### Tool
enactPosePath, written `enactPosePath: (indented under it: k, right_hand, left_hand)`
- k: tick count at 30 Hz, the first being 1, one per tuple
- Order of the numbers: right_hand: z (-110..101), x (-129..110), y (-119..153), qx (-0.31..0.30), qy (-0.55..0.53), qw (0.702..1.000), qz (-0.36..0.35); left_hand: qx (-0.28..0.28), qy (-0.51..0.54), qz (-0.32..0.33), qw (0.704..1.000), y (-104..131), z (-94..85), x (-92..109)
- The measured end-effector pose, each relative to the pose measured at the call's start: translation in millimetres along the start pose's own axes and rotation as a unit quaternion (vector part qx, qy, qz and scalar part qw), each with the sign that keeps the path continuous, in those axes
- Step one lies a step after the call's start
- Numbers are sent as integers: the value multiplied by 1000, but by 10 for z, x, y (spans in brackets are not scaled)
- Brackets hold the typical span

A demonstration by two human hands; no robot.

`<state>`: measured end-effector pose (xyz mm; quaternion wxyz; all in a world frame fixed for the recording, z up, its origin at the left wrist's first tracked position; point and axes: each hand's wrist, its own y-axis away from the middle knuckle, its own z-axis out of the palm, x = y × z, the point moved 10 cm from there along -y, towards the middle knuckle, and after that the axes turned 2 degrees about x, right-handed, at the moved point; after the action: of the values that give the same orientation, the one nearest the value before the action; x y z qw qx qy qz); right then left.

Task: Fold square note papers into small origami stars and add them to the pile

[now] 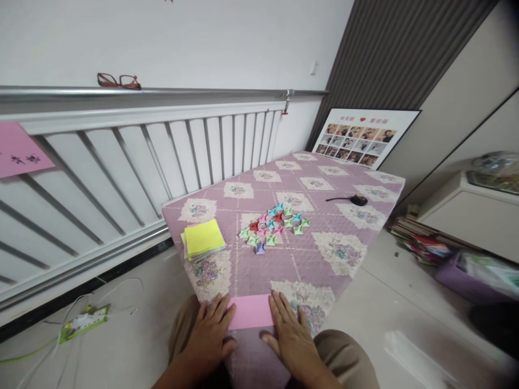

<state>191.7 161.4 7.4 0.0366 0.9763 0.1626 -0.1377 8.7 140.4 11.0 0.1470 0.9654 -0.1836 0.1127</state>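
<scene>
A pink rectangle of paper (250,312) lies flat on the floral tablecloth (251,275) at the near edge. My left hand (213,329) rests palm down, its fingertips on the paper's left end. On the paper's right end lies my right hand (287,332), palm down, with fingers pointing away and the thumb spread. Several small folded paper pieces (271,224) in green, pink, red, blue and purple stand grouped farther up the table. To their left sits a stack of square paper sheets (205,237) with yellow on top.
A black object with a thin handle (359,200) lies at the table's right. Behind stands a framed photo board (365,135). A white radiator (194,151) runs along the left, with glasses (118,81) on the rail above. A power strip (85,323) is on the floor.
</scene>
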Motion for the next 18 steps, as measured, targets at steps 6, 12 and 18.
enactPosePath:
  k: [6,12,18]
  right_hand:
    - [-365,97,49,147,11,986,82]
    - [-307,-684,16,142,-42,988,-47]
    - [-113,-756,-34,151,37,985,-72]
  left_hand:
    - [48,14,-20,999,-47,-80,-13]
    - [99,-12,-2,995,-126,-49,-34]
    - [159,-25,7,987,-76,-136,76]
